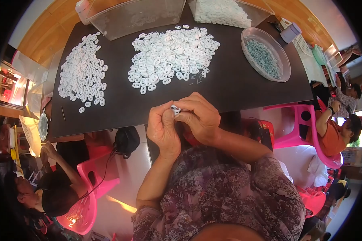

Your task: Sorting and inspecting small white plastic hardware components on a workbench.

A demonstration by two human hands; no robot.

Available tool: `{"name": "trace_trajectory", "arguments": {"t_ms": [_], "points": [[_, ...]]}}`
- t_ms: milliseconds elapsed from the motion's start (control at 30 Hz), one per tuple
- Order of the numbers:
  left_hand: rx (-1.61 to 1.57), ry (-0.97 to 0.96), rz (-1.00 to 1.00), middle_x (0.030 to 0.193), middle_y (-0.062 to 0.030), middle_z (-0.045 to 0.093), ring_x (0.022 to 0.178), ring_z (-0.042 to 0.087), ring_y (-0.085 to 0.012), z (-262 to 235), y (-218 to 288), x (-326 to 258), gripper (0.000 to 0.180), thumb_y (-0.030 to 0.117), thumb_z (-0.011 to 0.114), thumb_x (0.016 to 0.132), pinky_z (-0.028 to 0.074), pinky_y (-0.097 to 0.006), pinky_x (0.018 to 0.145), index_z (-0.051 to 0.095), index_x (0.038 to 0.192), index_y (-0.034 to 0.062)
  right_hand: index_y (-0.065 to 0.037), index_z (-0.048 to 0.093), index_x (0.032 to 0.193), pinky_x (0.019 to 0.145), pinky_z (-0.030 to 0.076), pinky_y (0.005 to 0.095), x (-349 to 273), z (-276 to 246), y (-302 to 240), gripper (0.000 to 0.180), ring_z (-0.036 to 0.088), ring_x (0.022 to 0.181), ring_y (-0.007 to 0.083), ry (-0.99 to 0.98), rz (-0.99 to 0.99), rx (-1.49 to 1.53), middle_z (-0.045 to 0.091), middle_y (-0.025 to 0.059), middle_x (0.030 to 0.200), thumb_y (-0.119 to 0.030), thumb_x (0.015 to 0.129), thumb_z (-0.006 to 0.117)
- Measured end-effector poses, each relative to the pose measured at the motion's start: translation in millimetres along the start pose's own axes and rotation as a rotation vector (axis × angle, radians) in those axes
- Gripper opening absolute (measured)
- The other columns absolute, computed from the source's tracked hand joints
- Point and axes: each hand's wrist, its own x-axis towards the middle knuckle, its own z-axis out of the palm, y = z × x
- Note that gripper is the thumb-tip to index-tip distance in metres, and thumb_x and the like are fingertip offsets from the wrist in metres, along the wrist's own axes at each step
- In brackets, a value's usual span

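Hands (163, 130) (201, 118) pinching white holed piece (175, 109), heaped smooth ovals (169, 56), flat dark tabletop (120, 96)

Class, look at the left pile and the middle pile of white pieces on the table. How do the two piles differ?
The middle pile is broader; the left pile is narrower.
The left pile lies near the table's left edge; the middle pile sits farther in.
A few thin grey pieces lie beside the middle pile; none show beside the left pile.
Both hold loose white oval pieces.
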Motion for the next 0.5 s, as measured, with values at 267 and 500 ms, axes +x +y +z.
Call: {"name": "trace_trajectory", "arguments": {"t_ms": [267,500], "points": [[-0.109,0.057,-0.144,0.081,-0.0019,0.056,0.067,0.047,-0.0051,6,3,4,0.020,0.018,0.056,0.092,0.039,-0.018,0.059,0.057,0.099,-0.0010,0.004,0.061,0.099,0.058,0.044,0.0264,3,1,4,0.030,0.054,0.069,0.0175,-0.021,0.011,-0.034,0.062,0.0111,0.085,0.006,0.070,0.068],[-0.157,0.070,-0.178,0.083,-0.0038,0.058,0.067,0.049,-0.0070,8,15,5,0.021,0.016,0.057,0.092,0.041,-0.020,0.059,0.058,0.098,-0.0033,0.000,0.062,0.098,0.058,0.044,0.0283,4,2,0,0.029,0.053,0.068,0.0185,0.033,0.026,-0.051,0.061,0.0073,0.085,0.002,0.069,0.068]]}}
